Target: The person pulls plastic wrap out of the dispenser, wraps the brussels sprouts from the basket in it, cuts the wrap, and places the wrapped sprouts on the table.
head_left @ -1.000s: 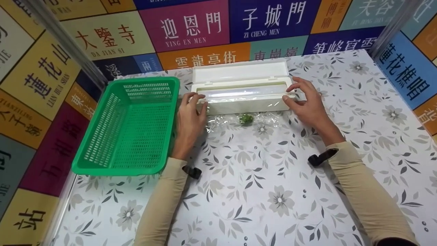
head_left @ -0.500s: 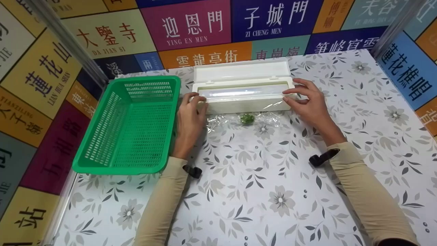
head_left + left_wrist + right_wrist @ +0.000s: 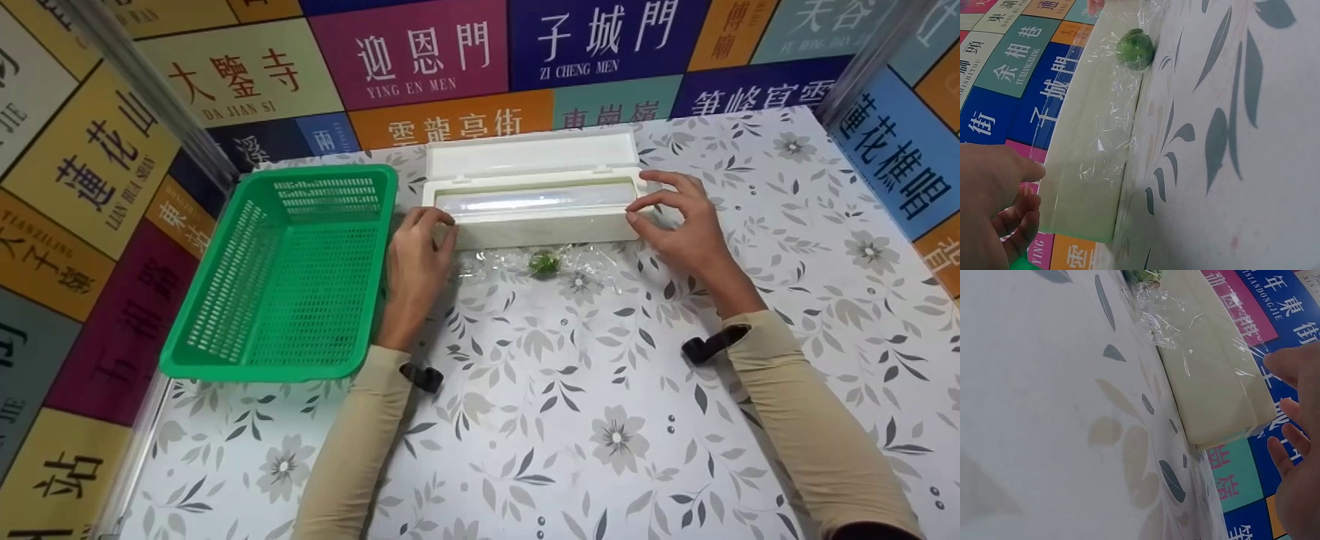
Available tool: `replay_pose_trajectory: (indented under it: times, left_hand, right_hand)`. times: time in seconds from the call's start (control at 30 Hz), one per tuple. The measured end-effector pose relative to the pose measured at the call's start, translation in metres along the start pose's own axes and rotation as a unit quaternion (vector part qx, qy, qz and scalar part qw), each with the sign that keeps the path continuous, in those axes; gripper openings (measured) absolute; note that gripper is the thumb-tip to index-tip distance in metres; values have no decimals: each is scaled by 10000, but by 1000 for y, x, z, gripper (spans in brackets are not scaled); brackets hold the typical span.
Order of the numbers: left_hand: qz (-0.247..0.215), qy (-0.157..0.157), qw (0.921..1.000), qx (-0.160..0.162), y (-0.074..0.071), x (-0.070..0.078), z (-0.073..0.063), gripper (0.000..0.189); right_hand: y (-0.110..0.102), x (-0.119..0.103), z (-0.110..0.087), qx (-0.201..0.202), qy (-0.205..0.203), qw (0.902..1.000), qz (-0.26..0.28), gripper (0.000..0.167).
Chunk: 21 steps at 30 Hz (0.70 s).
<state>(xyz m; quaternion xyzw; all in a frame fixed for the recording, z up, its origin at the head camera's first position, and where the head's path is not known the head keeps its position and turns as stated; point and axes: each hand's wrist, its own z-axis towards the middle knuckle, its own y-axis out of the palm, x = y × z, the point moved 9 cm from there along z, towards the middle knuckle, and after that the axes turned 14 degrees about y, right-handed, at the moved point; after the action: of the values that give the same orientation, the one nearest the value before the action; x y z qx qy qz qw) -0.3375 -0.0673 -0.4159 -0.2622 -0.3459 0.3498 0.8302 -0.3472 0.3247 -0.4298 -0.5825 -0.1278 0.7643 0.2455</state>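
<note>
A long white cling film dispenser [image 3: 536, 231] stands at the back middle of the table, its lid [image 3: 531, 154] open backward. Inside lies a roll of clear film [image 3: 536, 200]. At the dispenser's left end, my left hand [image 3: 418, 259] pinches the film's edge between thumb and fingers. My right hand [image 3: 686, 225] pinches the film at the right end, thumb against index finger; the thumb [image 3: 1280, 363] meets the film in the right wrist view. In front of the box, a small round green vegetable or fruit [image 3: 1135, 49] lies with crinkled clear cling film [image 3: 592, 262] around it.
A green plastic basket [image 3: 277, 379] with perforated walls stands close to my left forearm. The floral tablecloth [image 3: 525, 420] spreads in front of me. Panels with large printed characters [image 3: 420, 60] rise behind the table and along both sides.
My right hand shifts a little leftward, then slightly back right, its thumb and index finger staying together at the film. The left hand, dispenser and basket hardly move. The crinkled film shifts slightly.
</note>
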Motion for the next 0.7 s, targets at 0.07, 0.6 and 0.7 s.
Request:
replay_pose_trajectory:
  times: [0.07, 0.6, 0.7]
  left_hand:
    - [13, 1, 10000, -9, -1, 1, -1, 7]
    - [42, 342, 9994, -59, -9, 14, -17, 4]
    - [5, 405, 9991, -91, -10, 17, -21, 3]
  right_hand:
    - [-1, -3, -1, 46, -84, 10000, -12, 6]
    - [10, -55, -31, -882, -723, 9935, 9, 7]
    - [12, -64, -41, -1189, -737, 9901, -115, 8]
